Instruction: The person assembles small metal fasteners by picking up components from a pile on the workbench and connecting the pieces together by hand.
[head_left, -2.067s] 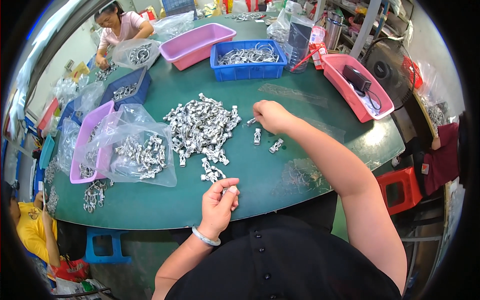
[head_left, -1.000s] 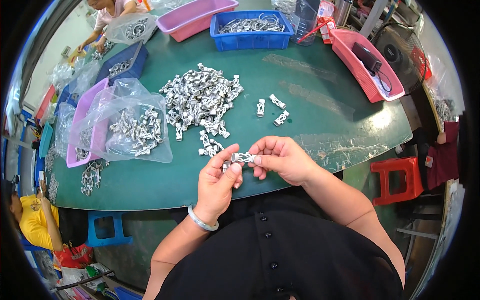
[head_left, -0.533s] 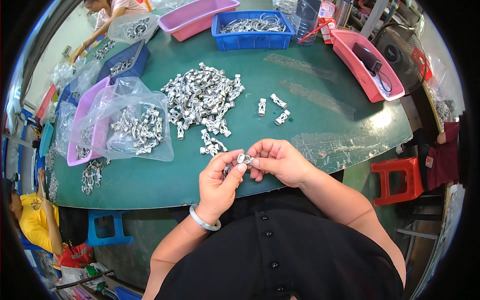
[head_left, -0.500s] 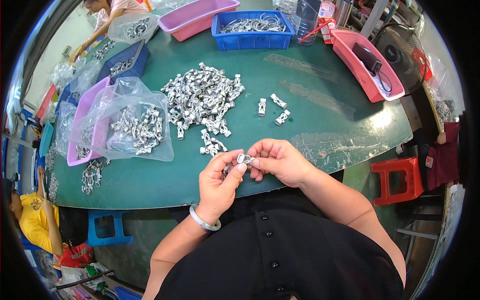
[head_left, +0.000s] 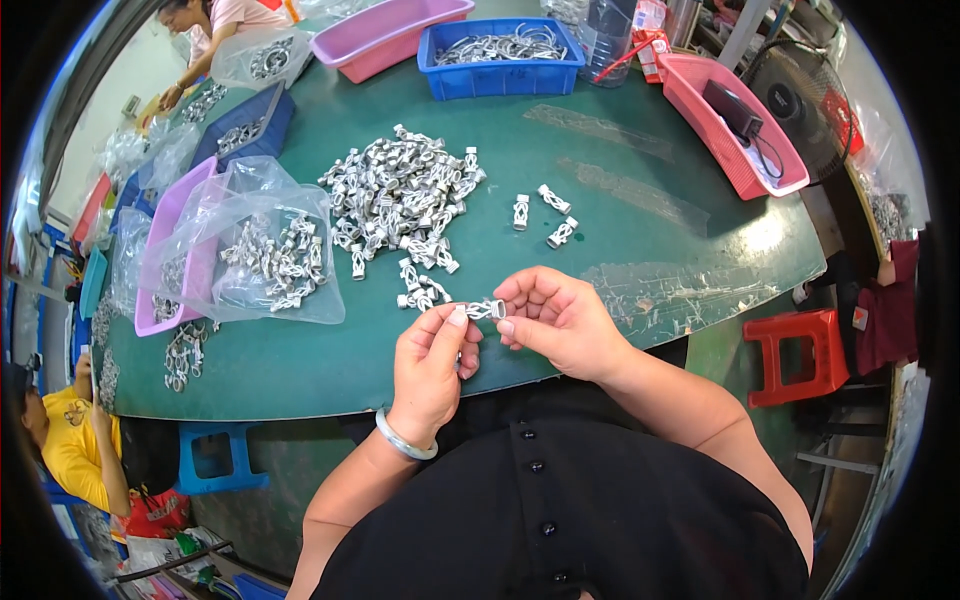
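My left hand point(head_left: 428, 362) pinches a small silver-white openwork metal piece point(head_left: 480, 311) between thumb and fingers, just above the table's near edge. The piece lies sideways, its ring-like end pointing right. Around that end the thumb and curled fingers of my right hand point(head_left: 562, 325) close; the exact contact is partly hidden. Beyond my hands is a large heap of similar metal pieces point(head_left: 400, 195), with a few strays at its near side. Three separate pieces point(head_left: 556, 199) lie to the right of the heap.
A clear plastic bag point(head_left: 318, 300) of similar pieces leans by a purple basket point(head_left: 150, 318) at left. At the back stand a blue bin point(head_left: 500, 82) of metal rings and a pink basket point(head_left: 345, 52). Another pink basket point(head_left: 690, 110) and a fan point(head_left: 790, 100) are at right.
The piece has turned from end-up to sideways and shows more of its length. My right thumb has shifted back and down from it, while my left hand keeps its pinch.
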